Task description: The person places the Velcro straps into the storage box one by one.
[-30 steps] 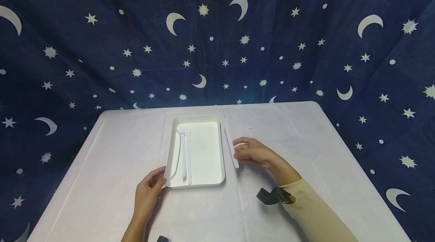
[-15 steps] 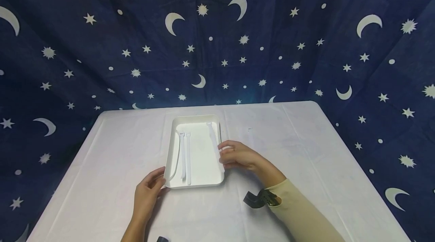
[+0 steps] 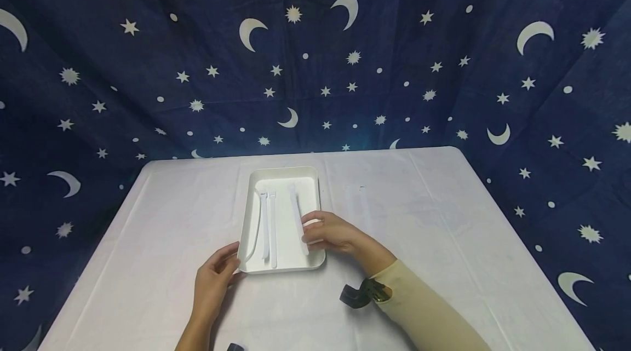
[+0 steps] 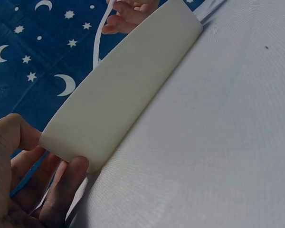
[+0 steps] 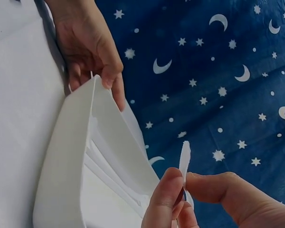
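Left fingers [image 4: 74, 171] pinch one tray [image 3: 291, 270] by corner — three strips [image 3: 274, 230] inside; right fingers [image 5: 167, 191] pinch fourth strip [image 3: 297, 218] over tray.

Backdrop [image 3: 315, 39] dim, tabletop [image 3: 434, 219] brighter; soft shadows beside hands [image 3: 214, 274].

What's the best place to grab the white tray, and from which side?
Probably hold the tray by its raised walls, one hand coming from each side: they stand up all round, giving fingers an edge. The left hand holds the near left corner.
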Demonstrator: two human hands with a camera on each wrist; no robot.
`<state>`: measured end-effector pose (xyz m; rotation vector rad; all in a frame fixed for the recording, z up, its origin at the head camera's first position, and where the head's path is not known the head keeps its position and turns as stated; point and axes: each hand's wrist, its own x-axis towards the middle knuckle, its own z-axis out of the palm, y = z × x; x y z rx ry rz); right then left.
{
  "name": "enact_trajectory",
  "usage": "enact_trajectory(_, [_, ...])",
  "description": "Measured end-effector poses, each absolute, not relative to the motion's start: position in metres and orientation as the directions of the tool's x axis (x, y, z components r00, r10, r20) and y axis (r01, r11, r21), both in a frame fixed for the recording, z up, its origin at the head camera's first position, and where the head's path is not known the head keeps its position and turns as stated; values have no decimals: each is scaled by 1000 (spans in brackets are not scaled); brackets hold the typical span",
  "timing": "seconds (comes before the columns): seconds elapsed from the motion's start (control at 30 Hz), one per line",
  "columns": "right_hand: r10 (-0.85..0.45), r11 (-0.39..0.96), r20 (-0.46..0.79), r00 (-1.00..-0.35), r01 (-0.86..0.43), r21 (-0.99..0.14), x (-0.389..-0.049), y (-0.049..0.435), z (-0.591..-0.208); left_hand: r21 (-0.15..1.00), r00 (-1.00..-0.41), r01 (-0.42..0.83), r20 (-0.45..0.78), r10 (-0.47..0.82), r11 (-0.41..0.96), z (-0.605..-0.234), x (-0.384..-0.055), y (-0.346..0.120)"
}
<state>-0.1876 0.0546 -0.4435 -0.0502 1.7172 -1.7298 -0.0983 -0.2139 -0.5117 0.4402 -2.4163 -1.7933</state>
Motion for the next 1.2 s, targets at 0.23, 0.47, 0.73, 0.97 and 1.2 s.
enact_trajectory(0.23, [-489,98,-456,-744,472,-876,-188,46,-445,951,-952,-177,-100,-288,253,-512,-99,-214])
enact_trajectory(0.47, [-467,115,-490,-736,499,-859,-189,36,-447,950,-952,-177,-100,-289,257,-513,-99,-214])
enact_trajectory(0.73, [-437,130,-497,-750,494,-860,-188,25,-453,950,-953,-178,-101,-287,257,-512,-99,-214])
enact_trajectory(0.97, [-440,126,-516,-735,519,-846,-189,18,-457,951,-953,-173,-96,-287,258,-513,-99,-216])
enact_trajectory(1.2, [-439,142,-529,-726,526,-839,-189,13,-460,947,-951,-176,-92,-296,269,-513,-99,-215])
